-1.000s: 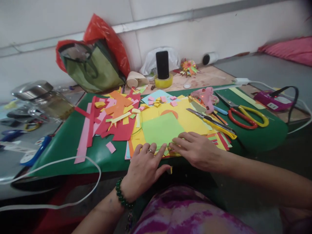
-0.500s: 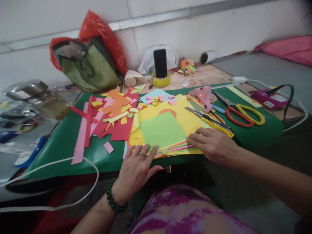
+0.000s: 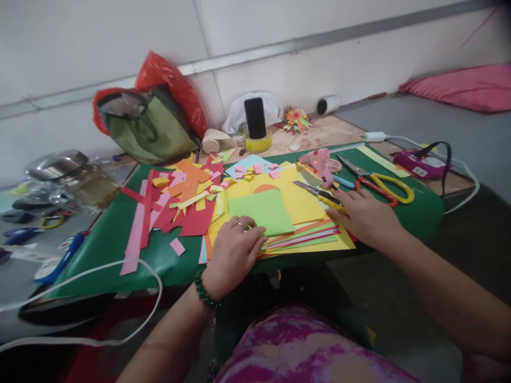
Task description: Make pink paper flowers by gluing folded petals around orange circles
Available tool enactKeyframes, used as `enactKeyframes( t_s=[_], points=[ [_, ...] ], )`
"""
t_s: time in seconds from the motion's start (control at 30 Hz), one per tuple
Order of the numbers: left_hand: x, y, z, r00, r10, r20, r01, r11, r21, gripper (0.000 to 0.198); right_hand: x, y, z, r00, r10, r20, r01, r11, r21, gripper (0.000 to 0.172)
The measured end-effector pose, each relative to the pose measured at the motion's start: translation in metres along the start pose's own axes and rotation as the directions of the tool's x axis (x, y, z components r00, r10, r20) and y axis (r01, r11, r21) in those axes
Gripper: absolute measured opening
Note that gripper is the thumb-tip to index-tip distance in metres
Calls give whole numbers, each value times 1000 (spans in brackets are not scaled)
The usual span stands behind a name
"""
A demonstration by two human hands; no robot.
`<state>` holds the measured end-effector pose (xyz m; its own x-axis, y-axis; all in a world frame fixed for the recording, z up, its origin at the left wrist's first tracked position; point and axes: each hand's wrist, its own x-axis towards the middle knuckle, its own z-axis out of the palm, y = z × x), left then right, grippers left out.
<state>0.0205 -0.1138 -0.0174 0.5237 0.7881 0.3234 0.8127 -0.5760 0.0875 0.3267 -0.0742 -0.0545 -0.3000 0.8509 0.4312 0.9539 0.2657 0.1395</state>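
- Two bare hands; one ring and one dark green beaded bracelet (image 3: 205, 290) show on the left.
- The left hand (image 3: 235, 250) rests by the near left corner of the one light green square paper sheet (image 3: 261, 211); its fingers are loosely bent, thumb slightly apart from the index finger, nothing clenched.
- The right hand (image 3: 369, 218) lies over the rear of the one box cutter with a yellow and black handle (image 3: 325, 198), fingers half curled; whether they grasp it or merely touch it, I cannot tell.
- The green square lies on yellow paper sheets (image 3: 305, 202), between the hands, partly covering one orange rounded paper piece (image 3: 265, 188).
- Several narrow multicoloured paper edges (image 3: 303, 236) show just beside it, overlapping too much to count.
- One pair of scissors with a red and a yellow handle (image 3: 369, 175) and one pink glue gun (image 3: 319, 164) lie beyond the cutter.
- One small pink paper rectangle (image 3: 178, 246) sits alone on the dark green mat (image 3: 183, 267).
- One black phone (image 3: 254, 118) stands at one yellow tape roll (image 3: 259, 142).
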Motion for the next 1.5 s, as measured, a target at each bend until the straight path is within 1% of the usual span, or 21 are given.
enactKeyframes(
  t_s=[0.03, 0.1, 0.2, 0.27, 0.33, 0.4, 0.47, 0.57, 0.67, 0.77, 0.87, 0.93, 1.0, 1.03, 1.07, 1.13, 1.2, 1.23, 1.37, 1.5],
  points=[
    [6, 4, 4, 999, -24, 36, 26, 999, -46, 21, 0, 1, 2, 1000, -2, 12, 2, 1000, 16, 33],
    [15, 10, 10, 991, -85, 105, 98, 987, -126, 16, -1, 2, -2, 1000, 10, 10, -11, 998, 63, 30],
    [20, 13, 17, 968, -182, 175, 220, 948, -230, 10, -14, 4, -20, 996, 75, -58, -65, 984, 163, 34],
    [20, 11, 18, 955, -216, 204, 268, 924, -273, 9, -29, 2, -32, 991, 79, -105, -50, 967, 251, 35],
    [20, 9, 17, 950, -222, 221, 283, 910, -303, 11, -44, -3, -38, 992, 41, -119, 3, 939, 344, 32],
    [20, 8, 16, 949, -212, 234, 284, 897, -339, 12, -56, -11, -38, 993, 11, -114, 37, 912, 409, 29],
    [20, 7, 14, 949, -193, 249, 280, 879, -387, 12, -63, -19, -34, 995, -8, -102, 51, 903, 426, 27],
    [19, 7, 12, 954, -169, 249, 264, 866, -424, 13, -66, -28, -33, 993, -45, -108, 85, 909, 408, 26],
    [18, 8, 12, 956, -173, 237, 257, 885, -389, 13, -66, -33, -37, 991, -82, -106, 118, 907, 403, 25],
    [18, 10, 15, 961, -184, 209, 246, 911, -332, 12, -67, -34, -40, 992, -92, -86, 120, 903, 412, 24],
    [13, 12, 21, 975, -186, 124, 214, 939, -271, 9, -69, -33, -39, 992, -91, -83, 117, 900, 419, 24],
    [7, 15, 26, 989, -145, 38, 150, 964, -219, 14, -71, -33, -38, 992, -87, -87, 116, 898, 424, 24],
    [-2, 18, 30, 998, -53, -28, 49, 989, -136, 28, -71, -33, -37, 993, -85, -83, 113, 894, 435, 25],
    [-6, 20, 31, 999, -1, -37, -2, 996, -84, 33, -72, -33, -36, 993, -83, -79, 110, 889, 444, 25],
    [-11, 22, 33, 999, 44, -26, -45, 998, -33, 38, -72, -33, -36, 994, -81, -74, 106, 884, 456, 25],
    [-19, 26, 35, 995, 93, 38, -94, 995, 41, 52, -72, -34, -35, 995, -70, -66, 93, 870, 484, 25],
    [-24, 28, 36, 989, 96, 111, -104, 992, 75, 70, -72, -35, -35, 996, -60, -69, 87, 857, 509, 25],
    [-25, 29, 37, 986, 90, 139, -103, 991, 85, 76, -72, -35, -34, 996, -57, -72, 86, 850, 520, 25],
    [-24, 28, 36, 974, 89, 207, -112, 989, 101, 84, -75, -34, -32, 995, -51, -82, 89, 823, 561, 26],
    [-23, 28, 35, 970, 92, 225, -113, 990, 82, 89, -79, -32, -33, 993, -63, -101, 109, 814, 570, 25]
  ],
)
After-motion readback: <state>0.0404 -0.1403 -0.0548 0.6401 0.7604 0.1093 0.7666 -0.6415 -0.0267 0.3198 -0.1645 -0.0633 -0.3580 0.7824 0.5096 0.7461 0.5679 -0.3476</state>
